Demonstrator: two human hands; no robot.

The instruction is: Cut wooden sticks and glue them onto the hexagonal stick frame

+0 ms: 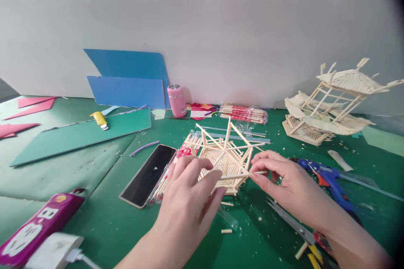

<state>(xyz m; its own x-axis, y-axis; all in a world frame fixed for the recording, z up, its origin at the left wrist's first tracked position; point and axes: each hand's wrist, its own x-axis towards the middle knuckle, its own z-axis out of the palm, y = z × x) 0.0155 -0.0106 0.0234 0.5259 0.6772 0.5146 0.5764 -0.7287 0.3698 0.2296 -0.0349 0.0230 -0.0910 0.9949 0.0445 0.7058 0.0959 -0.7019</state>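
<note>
The stick frame is sitting on the green mat, just far of both hands and between them, near the middle of the scene. It is a flat, roughly hexagonal base of glued sticks with spokes rising to a peak at its centre.

The right hand is pinching a single short stick between thumb and forefinger. That stick is lying nearly level, its long axis running left to right, its left end touching the frame's near right edge. The right hand is coming in from the right and is the hand closer to that joint.

The left hand is resting on the frame's near left side, fingers curled loosely over the edge sticks and steadying them; it is not clenching, and whether the thumb is gripping underneath cannot be told.

A phone is lying just left of the frame. A blue glue gun is lying to the right, partly behind the right wrist. A finished stick pavilion is standing far right, well apart from the hands.
</note>
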